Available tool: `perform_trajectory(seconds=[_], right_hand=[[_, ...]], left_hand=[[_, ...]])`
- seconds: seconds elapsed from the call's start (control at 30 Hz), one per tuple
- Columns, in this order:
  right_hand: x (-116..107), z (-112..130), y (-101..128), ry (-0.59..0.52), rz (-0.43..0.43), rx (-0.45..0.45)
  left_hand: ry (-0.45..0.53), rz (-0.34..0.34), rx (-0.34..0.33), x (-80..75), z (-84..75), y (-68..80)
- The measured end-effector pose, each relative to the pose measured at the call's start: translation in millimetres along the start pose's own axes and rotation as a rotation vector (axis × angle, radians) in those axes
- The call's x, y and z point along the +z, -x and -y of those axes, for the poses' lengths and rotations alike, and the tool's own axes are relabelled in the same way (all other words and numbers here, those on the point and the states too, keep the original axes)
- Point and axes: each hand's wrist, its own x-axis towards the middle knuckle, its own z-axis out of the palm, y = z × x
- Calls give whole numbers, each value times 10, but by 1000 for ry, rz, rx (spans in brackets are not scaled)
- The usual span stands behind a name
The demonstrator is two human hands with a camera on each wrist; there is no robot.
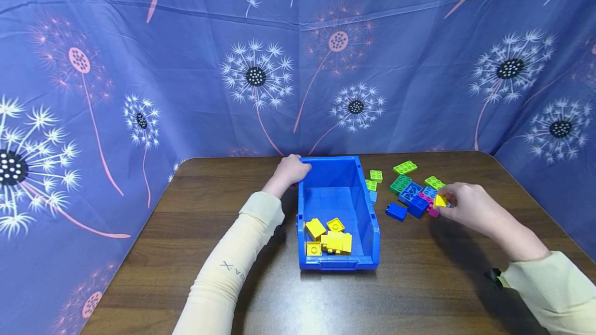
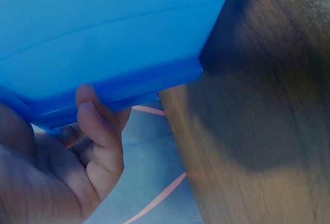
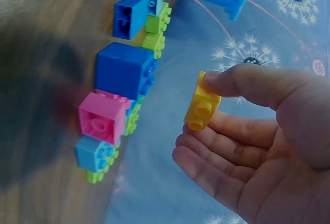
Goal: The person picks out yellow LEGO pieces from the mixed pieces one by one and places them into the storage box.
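A blue plastic bin (image 1: 339,263) stands on the table with several yellow toy bricks (image 1: 315,228) near its front end. My left hand (image 1: 289,170) grips the bin's far left corner, and in the left wrist view its fingers (image 2: 105,136) curl at the rim. Over at the right, my right hand (image 1: 477,210) pinches a yellow brick (image 3: 201,105) between thumb and fingers, with the brick's studs showing in the right wrist view. Below and beside that hand lie a pink brick (image 3: 100,118) and blue bricks (image 1: 417,207).
Lime green bricks (image 1: 405,167) and a darker green brick (image 1: 400,184) lie in the loose group right of the bin. A few small bricks (image 1: 371,185) sit close to the bin's right wall. A blue dandelion-print cloth (image 1: 298,56) hangs behind the wooden table (image 1: 195,231).
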Motion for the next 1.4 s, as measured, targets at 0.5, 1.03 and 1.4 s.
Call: perform_trajectory(seconds=[0.5, 1.03, 1.4], right_hand=[[-188, 231, -128, -14, -11, -53], [-332, 495, -227, 15, -65, -103], [-408, 729, -276, -11, -73, -136]], left_hand=[[29, 1, -2, -7, 13, 29], [17, 6, 1, -14, 13, 28], [11, 11, -5, -18, 5, 12]])
